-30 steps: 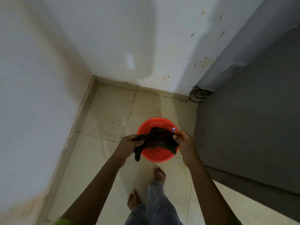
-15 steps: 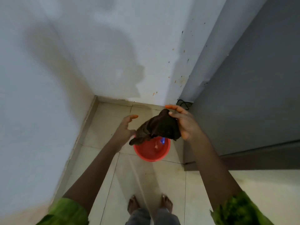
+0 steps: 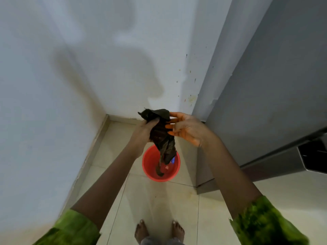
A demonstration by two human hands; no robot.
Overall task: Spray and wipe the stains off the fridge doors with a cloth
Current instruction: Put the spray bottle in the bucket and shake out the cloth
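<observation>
1. Nearest to me, my bare feet (image 3: 141, 230) are standing on the floor (image 3: 159, 200), which is laid with smooth, pale, glossy square tiles and thin dark joints. Green patterned fabric sleeves (image 3: 74, 228) are covering both upper forearms.

2. Further out, a round red plastic basin (image 3: 152, 163) is sitting on the floor near its far edge, just beside the lower front corner of the fridge (image 3: 274, 85). A small blue item (image 3: 173, 160) is lying inside; its shape is too small to tell.

3. Above the basin, I am holding the cloth (image 3: 162, 137). It is dark, crumpled and limp, bunching at the top and tapering to a narrow tail that is hanging over the basin's opening.

4. My left hand (image 3: 141, 133) is gripping the cloth's upper part, fingers curling round it. My right hand (image 3: 187, 129) is lying spread, palm showing, fingers straight and apart, with the fingertips (image 3: 167, 127) touching the cloth's right edge.

5. Beyond the hands, the white painted wall (image 3: 88, 68) is meeting the floor's far left corner at a pale skirting strip. Small orange and dark specks (image 3: 191, 98) are dotting the wall beside the fridge, whose flat matte grey panel is rising on the right.
</observation>
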